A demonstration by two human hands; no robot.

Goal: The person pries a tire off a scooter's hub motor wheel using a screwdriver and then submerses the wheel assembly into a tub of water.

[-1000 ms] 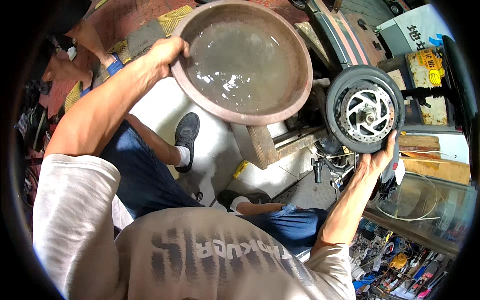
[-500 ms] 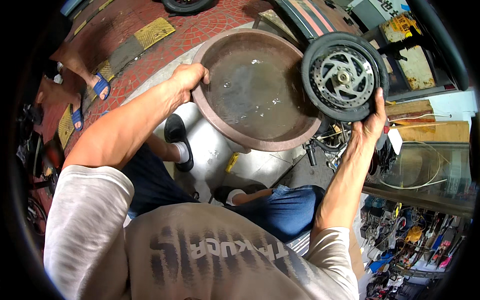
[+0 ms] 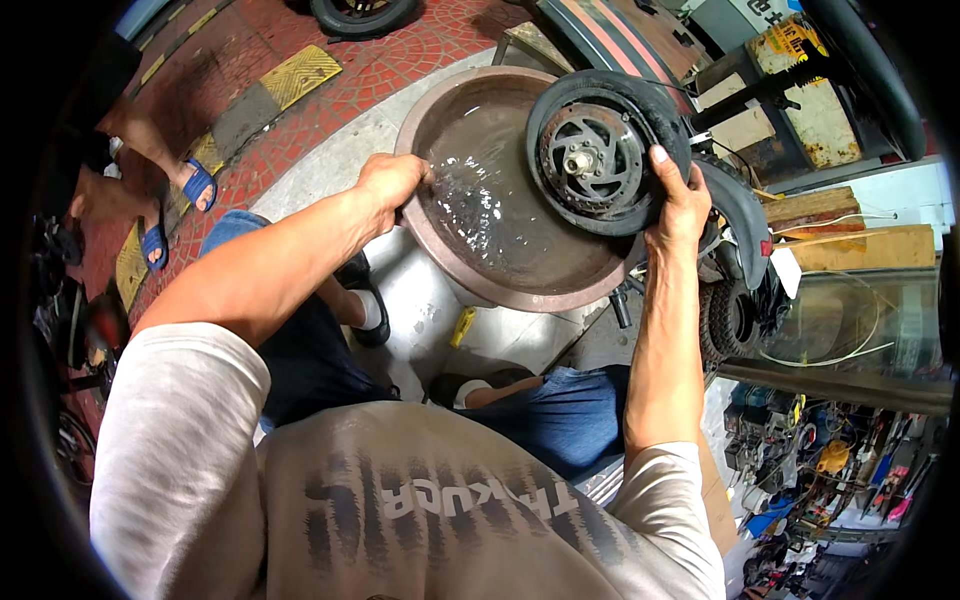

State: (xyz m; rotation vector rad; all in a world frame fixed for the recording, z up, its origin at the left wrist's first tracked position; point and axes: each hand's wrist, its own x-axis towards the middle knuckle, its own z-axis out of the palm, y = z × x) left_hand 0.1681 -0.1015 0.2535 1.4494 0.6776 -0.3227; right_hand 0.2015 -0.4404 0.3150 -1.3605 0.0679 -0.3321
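In front of me is a brown round basin with murky water in it, its surface rippled and glinting. My left hand is closed on the basin's left rim. My right hand grips a small wheel by its black tyre, thumb on the near face and the other fingers hidden behind. A perforated brake disc with a central axle shows on the wheel's upward face. The wheel is tilted above the right part of the basin and covers some of its rim.
A person's feet in blue slippers stand at the left on red paving. Right of the basin are a knobby tyre, wooden boards and a glass case. Tools crowd the lower right. A yellow-handled object lies on the floor.
My right hand has brought the wheel leftward, farther over the basin. The water has grown more rippled, and the basin has shifted slightly right. My left hand still grips the rim.
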